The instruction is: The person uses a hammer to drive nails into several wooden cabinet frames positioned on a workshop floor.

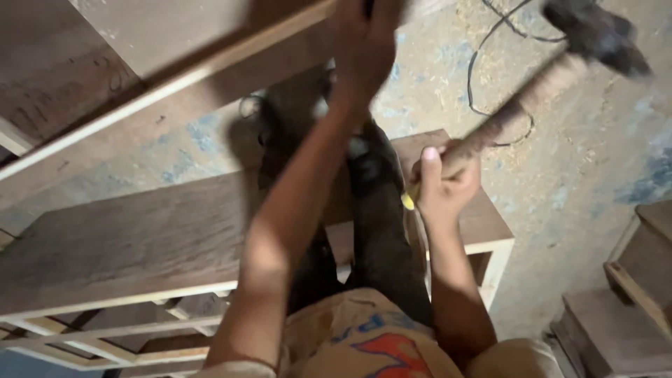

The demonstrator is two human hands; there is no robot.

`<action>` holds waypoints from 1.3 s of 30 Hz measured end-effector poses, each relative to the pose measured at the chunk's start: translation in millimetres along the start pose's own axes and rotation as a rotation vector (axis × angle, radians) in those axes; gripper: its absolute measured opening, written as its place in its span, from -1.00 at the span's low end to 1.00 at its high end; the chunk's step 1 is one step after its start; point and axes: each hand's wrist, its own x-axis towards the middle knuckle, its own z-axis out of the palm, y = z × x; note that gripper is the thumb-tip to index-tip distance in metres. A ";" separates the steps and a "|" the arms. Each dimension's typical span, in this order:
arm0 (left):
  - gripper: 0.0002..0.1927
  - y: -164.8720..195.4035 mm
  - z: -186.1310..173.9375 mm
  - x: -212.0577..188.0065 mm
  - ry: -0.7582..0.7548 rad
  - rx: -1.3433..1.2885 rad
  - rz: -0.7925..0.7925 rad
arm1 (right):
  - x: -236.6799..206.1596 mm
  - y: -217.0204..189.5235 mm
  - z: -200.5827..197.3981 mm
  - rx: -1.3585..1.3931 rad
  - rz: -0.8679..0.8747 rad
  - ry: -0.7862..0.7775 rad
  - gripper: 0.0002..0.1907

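My right hand (pixel 442 182) grips the wooden handle of a hammer (pixel 521 105). Its dark metal head (pixel 595 31) is raised toward the upper right and blurred. My left hand (pixel 364 38) reaches up to the top of the view and rests against a long brown wooden board (pixel 168 77) with a pale edge. Whether its fingers hold anything small is hidden. Below both arms lies a brown wooden panel (pixel 133 238) on a pale timber frame. My dark trousers and printed shirt fill the bottom centre.
A black cable (pixel 483 63) loops over the dusty concrete floor (pixel 581 175) strewn with sawdust. Pale frame rails (pixel 105 343) show at the lower left. More wooden pieces (pixel 630 294) stand at the lower right.
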 end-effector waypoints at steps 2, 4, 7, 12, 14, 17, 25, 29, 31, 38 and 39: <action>-0.82 17.2 -1.3 -39.7 0.006 -0.401 -0.349 | -3.8 -5.9 3.8 0.209 0.024 0.006 -0.77; -0.77 36.1 -0.6 -77.9 0.008 -0.745 -0.628 | -2.8 -8.0 10.1 0.258 0.016 0.014 -0.68; -0.75 59.7 1.1 -112.8 -0.011 -0.885 -0.857 | 4.3 -7.2 17.4 0.184 0.030 0.080 -0.60; -0.75 72.9 11.1 -121.2 -0.075 -0.967 -0.889 | 10.8 -8.3 8.4 0.130 0.091 0.128 -0.61; -0.76 69.5 11.8 -123.2 -0.077 -1.037 -0.951 | 11.8 -8.2 1.8 0.183 0.099 0.108 -0.62; -0.76 58.8 10.2 -128.5 -0.072 -1.239 -0.897 | 14.4 -6.3 -6.9 0.315 0.106 0.091 -0.64; -0.67 61.9 4.0 -119.7 -0.487 -0.709 -0.634 | 21.6 -3.2 -31.2 0.521 0.054 0.087 -0.63; -0.80 71.7 4.4 -100.7 -0.711 -0.249 -0.484 | 32.6 -1.4 -45.2 0.527 0.077 0.102 -0.69; -0.81 67.0 13.6 -82.8 -0.811 -0.247 -0.400 | 43.3 2.0 -51.4 0.498 0.086 0.102 -0.70; -0.84 27.1 89.2 -7.0 -0.658 0.225 0.304 | 73.9 20.1 -76.7 0.462 0.050 0.094 -0.80; -0.88 19.2 103.4 2.9 -0.545 0.326 0.384 | 73.6 22.6 -79.7 0.455 0.045 0.080 -0.81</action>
